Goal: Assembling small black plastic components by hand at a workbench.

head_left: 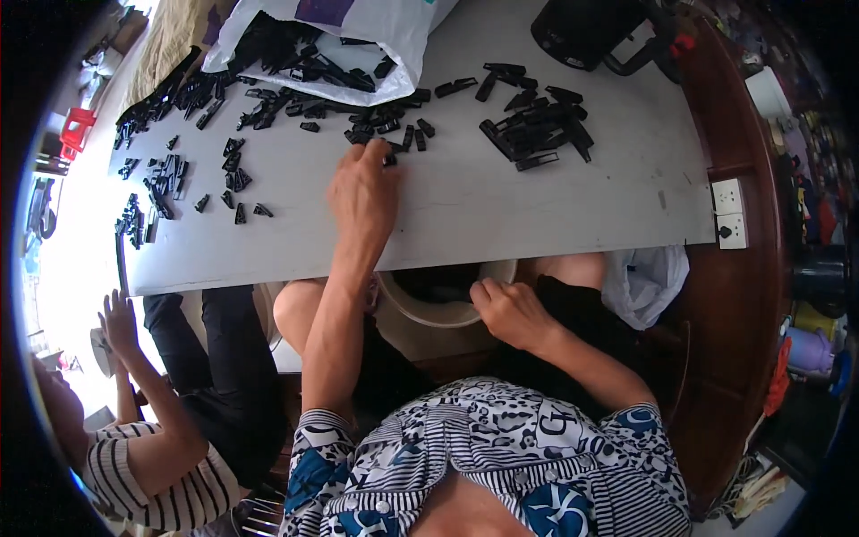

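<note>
My left hand (362, 192) reaches over the grey table, its fingers bent and pressed together at the near edge of a pile of small black plastic parts (389, 125). A small black plastic part (389, 161) shows at its fingertips. Below the table edge, my right hand (514, 313) is closed at the rim of a pale bucket (416, 313) between my knees. Whatever its fingers hold, if anything, is hidden. Dark contents show inside the bucket. To the right of my left hand lies a heap of longer black plastic clips (537, 125).
A white plastic bag (403, 67) spills black parts at the back. Smaller groups of parts (233, 170) lie left. A black kettle (582, 36) stands back right. A white bag (644, 286) hangs beside my right knee. A person in a striped top (161, 456) sits at left, hands raised.
</note>
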Available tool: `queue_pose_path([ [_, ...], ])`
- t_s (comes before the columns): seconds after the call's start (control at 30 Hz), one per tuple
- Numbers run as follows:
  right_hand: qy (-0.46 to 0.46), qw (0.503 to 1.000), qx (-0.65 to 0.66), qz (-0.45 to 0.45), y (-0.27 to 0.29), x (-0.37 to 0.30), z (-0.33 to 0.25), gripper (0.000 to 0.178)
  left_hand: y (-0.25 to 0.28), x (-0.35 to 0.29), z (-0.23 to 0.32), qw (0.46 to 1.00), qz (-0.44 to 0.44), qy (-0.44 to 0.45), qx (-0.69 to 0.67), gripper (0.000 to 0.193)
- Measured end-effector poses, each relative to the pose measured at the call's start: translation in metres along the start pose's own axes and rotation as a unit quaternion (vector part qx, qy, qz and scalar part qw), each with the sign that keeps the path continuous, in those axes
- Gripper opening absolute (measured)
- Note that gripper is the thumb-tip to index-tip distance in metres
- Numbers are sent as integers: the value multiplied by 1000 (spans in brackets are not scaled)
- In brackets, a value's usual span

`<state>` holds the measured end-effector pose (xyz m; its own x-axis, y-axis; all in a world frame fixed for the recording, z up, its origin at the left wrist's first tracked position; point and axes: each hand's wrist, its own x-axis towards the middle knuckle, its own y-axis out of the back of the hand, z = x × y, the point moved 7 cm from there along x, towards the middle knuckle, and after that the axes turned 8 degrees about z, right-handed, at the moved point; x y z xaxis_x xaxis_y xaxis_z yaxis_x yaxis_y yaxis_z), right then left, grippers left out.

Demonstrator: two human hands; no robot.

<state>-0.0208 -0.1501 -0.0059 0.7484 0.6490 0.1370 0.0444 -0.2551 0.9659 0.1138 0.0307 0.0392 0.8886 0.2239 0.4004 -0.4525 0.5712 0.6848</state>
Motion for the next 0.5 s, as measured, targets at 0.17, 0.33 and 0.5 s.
queue_pose_path([
  [0.17,-43,997,50,-38,-4,5,9,11,-18,-7,-1,997,-66,-29,-10,16],
  [0.33,-92,978,36,181,69,74,61,13,-14,-11,10,992,-87,-63,-62,13],
  [0.5,-160,964,-114,179,64,138,121,17,-17,-14,16,984,-118,-72,-112,19],
])
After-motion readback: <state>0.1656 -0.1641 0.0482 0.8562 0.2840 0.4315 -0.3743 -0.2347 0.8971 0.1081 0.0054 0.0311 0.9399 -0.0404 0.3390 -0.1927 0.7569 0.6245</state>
